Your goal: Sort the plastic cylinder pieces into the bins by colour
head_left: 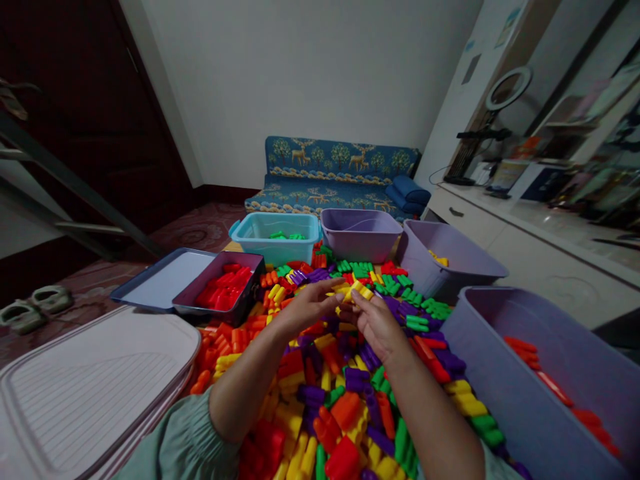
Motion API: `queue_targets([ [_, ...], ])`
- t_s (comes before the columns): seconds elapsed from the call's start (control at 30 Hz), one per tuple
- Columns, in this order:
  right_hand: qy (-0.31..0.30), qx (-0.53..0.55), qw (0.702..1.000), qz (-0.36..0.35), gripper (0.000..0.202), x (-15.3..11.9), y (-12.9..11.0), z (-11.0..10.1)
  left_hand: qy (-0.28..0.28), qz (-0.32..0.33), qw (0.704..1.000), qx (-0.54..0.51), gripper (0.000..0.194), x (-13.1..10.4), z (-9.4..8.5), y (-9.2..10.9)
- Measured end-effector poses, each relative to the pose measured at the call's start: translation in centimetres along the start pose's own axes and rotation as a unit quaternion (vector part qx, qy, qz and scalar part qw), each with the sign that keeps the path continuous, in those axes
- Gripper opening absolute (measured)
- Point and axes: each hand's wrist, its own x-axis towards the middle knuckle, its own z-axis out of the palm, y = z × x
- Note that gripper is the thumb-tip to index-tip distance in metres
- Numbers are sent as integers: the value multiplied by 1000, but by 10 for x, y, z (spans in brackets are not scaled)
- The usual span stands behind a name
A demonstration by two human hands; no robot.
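Yellow blocks (pixel 363 291) are up at the fingertips, between both hands, over the pile of mixed blocks (pixel 345 408). Right hand (pixel 377 328): thumb on top, fingers bent under, grasping the yellow blocks. Left hand (pixel 311 308): fingers stretched out at their left end, loosely curved; can't tell if gripping or only touching. Beyond the fingers: blue bin (pixel 277 252) with green blocks (pixel 287 236) inside, and purple bin (pixel 360 247) just beside it. Left of the fingers: open case (pixel 253 290) with red blocks (pixel 225 287). Right of the fingers, nearer the body: large bin (pixel 505 393) holding red-orange pieces (pixel 555 388).
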Motion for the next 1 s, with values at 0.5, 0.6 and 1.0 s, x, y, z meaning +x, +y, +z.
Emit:
queue_targets([
  [0.5,-78,-67,993,56,24,-7,1,2,20,53,993,105,51,-1,-1,7],
  [0.6,-74,-61,994,47,29,-8,1,3,-3,61,992,109,51,-1,-2,6],
  [1.0,-92,-27,994,48,25,-7,3,4,-5,53,991,125,53,0,-2,3],
])
